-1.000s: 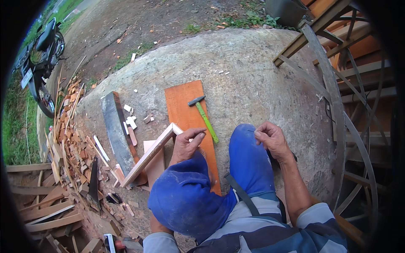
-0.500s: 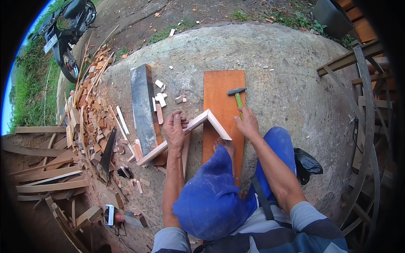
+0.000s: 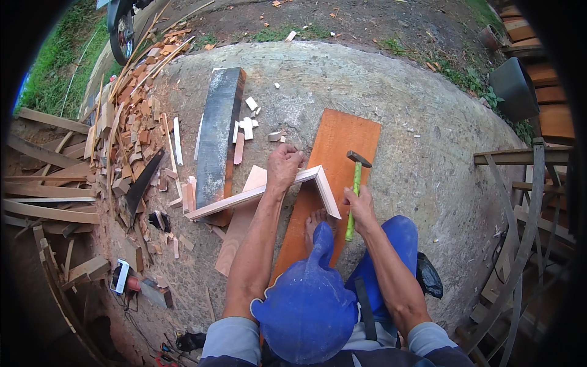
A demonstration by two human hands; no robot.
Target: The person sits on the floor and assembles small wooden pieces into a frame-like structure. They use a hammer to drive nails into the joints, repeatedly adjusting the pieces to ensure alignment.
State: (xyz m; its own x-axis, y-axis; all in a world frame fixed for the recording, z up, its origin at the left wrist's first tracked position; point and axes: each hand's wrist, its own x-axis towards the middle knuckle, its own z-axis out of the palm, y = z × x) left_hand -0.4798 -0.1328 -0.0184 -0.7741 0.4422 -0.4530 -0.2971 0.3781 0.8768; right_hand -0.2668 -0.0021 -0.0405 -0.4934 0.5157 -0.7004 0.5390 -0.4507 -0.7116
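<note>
My right hand grips a hammer around its green handle, the dark head pointing up and away. Close to the mitred corner of an L-shaped pale wooden frame, my left hand has its fingers pinched together; anything between them is too small to make out. The frame's corner rests over an orange-brown board, and its long arm runs left across a pale plank and a dark-faced beam. My bare foot is on the board, beside the frame's short arm.
Wood offcuts are heaped along the left, with a handsaw-like dark blade among them. A corded power tool lies at the lower left. Wooden trestle-like pieces stand at the right, below a grey bucket.
The whole view has shifted and turned. My left hand has moved nearer the frame's corner. My right hand now shows the hammer handle extending below the grip, and the hammer has tilted.
</note>
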